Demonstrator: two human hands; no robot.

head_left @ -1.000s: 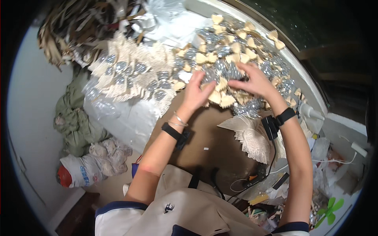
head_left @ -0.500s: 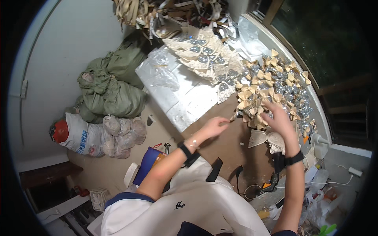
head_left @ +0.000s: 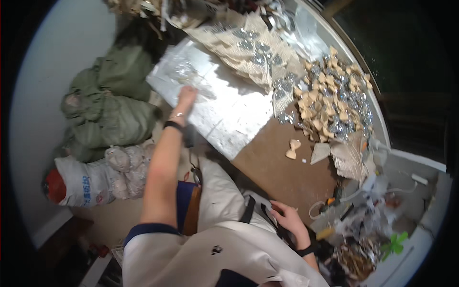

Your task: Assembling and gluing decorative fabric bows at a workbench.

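My left hand (head_left: 187,97) reaches out to the far left, its fingers closed at the edge of a crumpled clear plastic bag (head_left: 180,71) on the white sheet (head_left: 229,119). Down by my lap, at the near edge of the brown board (head_left: 272,167), is my right hand (head_left: 289,218); its fingers are apart and nothing shows in them. A tan bow-shaped piece (head_left: 293,149) lies alone on the board. Beyond it spreads a heap of similar bow pieces (head_left: 325,103) mixed with shiny silvery ones. Pale ribbed fabric-like pieces (head_left: 351,155) lie beside the heap.
Pale textured sheets with silvery ovals (head_left: 244,48) cover the far part of the table. Green sacks (head_left: 114,115) and a white sack (head_left: 86,182) stand on the floor at left. Cables, plastic scraps and a green clover-shaped thing (head_left: 395,243) are at near right.
My left hand has swung from over the brown board to the plastic bag at far left. My right hand has left the heap for my lap. A bow piece now lies apart on the board.
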